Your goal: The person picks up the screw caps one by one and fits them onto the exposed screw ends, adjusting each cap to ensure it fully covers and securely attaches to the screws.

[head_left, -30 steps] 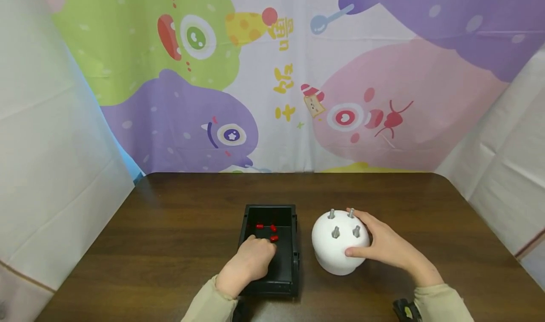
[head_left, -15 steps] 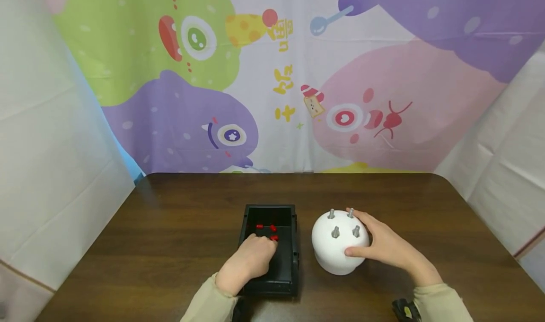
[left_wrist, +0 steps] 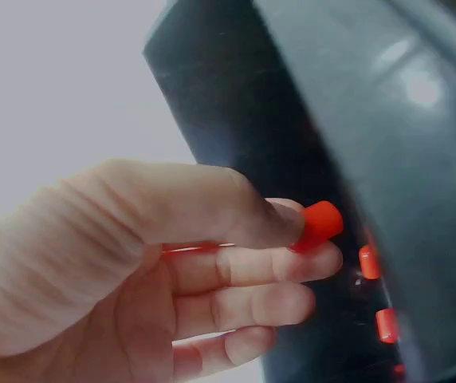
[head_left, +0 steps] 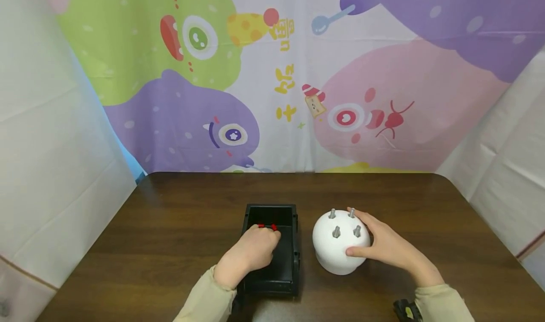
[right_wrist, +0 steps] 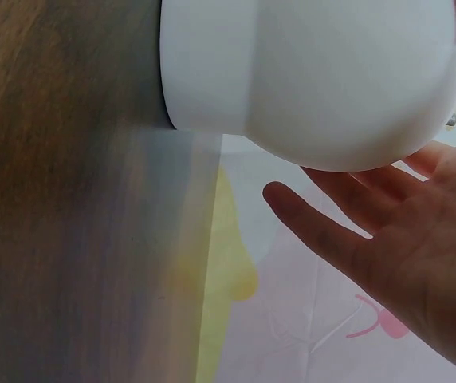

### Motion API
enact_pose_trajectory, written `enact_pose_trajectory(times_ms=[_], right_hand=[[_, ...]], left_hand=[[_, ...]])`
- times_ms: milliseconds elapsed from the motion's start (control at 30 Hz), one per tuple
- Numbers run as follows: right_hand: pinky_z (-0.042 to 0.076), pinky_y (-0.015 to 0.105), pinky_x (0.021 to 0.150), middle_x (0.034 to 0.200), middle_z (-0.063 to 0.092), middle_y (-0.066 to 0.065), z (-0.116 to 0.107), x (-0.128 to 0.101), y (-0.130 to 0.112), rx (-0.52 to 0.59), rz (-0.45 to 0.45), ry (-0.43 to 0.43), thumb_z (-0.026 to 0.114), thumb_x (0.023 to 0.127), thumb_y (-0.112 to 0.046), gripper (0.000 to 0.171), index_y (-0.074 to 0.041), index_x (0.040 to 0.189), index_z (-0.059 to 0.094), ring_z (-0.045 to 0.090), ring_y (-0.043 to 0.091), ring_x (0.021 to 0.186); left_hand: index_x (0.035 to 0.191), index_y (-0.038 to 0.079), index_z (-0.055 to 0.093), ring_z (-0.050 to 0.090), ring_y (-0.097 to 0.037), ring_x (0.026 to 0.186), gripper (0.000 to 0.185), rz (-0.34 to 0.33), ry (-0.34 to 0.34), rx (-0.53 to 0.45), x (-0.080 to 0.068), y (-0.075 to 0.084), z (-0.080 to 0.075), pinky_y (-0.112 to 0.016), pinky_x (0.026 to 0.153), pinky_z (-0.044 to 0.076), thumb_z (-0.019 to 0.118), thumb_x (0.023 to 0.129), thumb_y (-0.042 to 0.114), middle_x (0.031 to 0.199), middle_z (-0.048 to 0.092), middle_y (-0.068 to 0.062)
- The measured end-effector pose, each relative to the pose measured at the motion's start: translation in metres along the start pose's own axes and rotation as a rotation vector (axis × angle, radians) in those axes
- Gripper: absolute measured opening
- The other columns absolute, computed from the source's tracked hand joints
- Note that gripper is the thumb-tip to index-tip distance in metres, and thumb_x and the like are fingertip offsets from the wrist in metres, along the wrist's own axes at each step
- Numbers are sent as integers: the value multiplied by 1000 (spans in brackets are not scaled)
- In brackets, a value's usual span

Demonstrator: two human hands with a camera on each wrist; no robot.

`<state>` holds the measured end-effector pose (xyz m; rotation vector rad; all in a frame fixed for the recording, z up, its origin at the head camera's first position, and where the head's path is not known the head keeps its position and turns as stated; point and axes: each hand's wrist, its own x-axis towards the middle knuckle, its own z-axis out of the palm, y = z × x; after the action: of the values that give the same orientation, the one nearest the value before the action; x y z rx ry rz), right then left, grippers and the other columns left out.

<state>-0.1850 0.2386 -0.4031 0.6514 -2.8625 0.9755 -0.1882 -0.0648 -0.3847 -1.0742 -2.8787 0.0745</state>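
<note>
My left hand reaches down into the black bin. Between thumb and forefinger it pinches a short red cylinder, seen in the left wrist view; its other fingers lie alongside. More small red cylinders lie on the bin floor beyond the fingertips. My right hand grips the right side of a white rounded body, thumb at the front and fingers round the back. Several grey metal pegs stick up from its domed top. In the right wrist view one finger stands off the white surface.
The bin and the white body stand side by side on a brown wooden table, with a narrow gap between them. A cartoon-printed cloth hangs behind the table's far edge. White sheets close off both sides.
My left hand has moved slightly forward in the bin, and the nearest red cylinder is now picked up between its fingers. My right hand and the white body stay in place.
</note>
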Motion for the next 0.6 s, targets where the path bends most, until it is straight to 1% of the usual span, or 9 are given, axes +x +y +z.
enact_pose_trajectory(times_ms=[133, 233, 367, 433, 600], right_hand=[[41, 48, 90, 139, 41, 8, 0, 0, 0, -6, -5, 4, 73, 68, -50, 91, -7, 137, 35, 46, 26, 119], [40, 48, 90, 139, 41, 8, 0, 0, 0, -7, -5, 7, 74, 67, -50, 91, -7, 137, 35, 46, 26, 119], [40, 49, 91, 140, 41, 9, 0, 0, 0, -1, -3, 6, 74, 68, -50, 91, -6, 137, 35, 46, 28, 120], [40, 49, 91, 140, 40, 9, 1, 0, 0, 4, 6, 5, 73, 67, -51, 91, -7, 137, 35, 45, 28, 121], [39, 49, 91, 141, 40, 8, 0, -1, -1, 6, 11, 3, 73, 67, -51, 92, -6, 137, 35, 45, 28, 121]], left_hand=[[81, 9, 62, 48, -10, 54, 4, 9, 30, -1, 2, -1, -6, -25, 54, 35, 63, 78, 6, 64, 57, -1], [83, 8, 62, 43, -8, 53, 4, 10, 47, -2, 4, -1, -10, -25, 54, 32, 61, 79, 6, 63, 56, -1], [79, 8, 60, 37, -8, 52, 3, 8, 58, -20, 7, -1, -15, -24, 54, 29, 60, 80, 5, 58, 50, 1], [77, 9, 59, 36, -8, 51, 4, 12, 62, -19, 9, -1, -17, -24, 54, 28, 60, 80, 6, 57, 48, 1], [79, 10, 59, 40, -8, 52, 4, 24, 68, 10, 14, 1, -25, -25, 56, 31, 62, 80, 9, 61, 51, 1]])
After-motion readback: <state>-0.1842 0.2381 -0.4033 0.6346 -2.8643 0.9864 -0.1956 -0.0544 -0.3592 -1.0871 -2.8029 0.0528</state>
